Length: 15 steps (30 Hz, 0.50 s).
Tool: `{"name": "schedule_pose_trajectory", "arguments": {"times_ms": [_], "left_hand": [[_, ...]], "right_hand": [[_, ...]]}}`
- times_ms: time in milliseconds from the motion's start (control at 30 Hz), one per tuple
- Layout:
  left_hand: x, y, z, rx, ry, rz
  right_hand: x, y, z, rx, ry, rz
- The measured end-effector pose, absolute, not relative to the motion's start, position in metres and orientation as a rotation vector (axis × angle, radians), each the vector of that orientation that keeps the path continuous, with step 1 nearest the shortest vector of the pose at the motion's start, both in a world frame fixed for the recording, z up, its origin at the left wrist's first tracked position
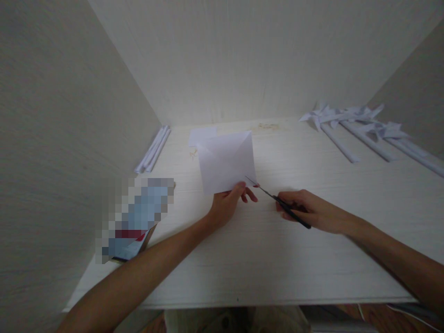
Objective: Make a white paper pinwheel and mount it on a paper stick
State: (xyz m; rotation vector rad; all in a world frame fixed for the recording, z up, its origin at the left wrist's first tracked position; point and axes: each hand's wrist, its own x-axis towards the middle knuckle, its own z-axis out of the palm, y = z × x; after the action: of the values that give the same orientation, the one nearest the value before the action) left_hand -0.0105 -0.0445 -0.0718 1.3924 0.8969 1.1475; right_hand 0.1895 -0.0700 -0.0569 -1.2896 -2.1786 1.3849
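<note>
We work at a pale wood-grain surface [263, 259] boxed in by plain walls on three sides. Along its far right lie several white paper pinwheels [350, 121] on rolled paper sticks, fanned out side by side, and in the far left corner a small bundle of rolled paper sticks [153, 149] rests against the wall. Near our left forearm sits a blurred-out blue and red object [133, 219], which we cannot make out. A smaller white sheet [201, 135] lies flat at the back, just behind the creased white paper square [227, 162] that we hold up off the surface, tilted, with diagonal folds showing across it. Our left hand [229, 203] pinches that square at its lower edge, thumb in front and fingers curled behind. Our right hand [308, 212] is closed around the handles of a pair of black scissors [277, 200], whose thin blades meet the lower right corner of the paper.
</note>
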Motion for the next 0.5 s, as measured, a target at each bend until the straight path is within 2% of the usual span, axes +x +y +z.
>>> {"name": "schedule_pose_trajectory", "arguments": {"times_ms": [500], "left_hand": [[-0.0099, -0.0450, -0.0726, 1.365, 0.899, 1.157]], "right_hand": [[0.1898, -0.0712, -0.0571, -1.264, -2.170, 1.404]]}}
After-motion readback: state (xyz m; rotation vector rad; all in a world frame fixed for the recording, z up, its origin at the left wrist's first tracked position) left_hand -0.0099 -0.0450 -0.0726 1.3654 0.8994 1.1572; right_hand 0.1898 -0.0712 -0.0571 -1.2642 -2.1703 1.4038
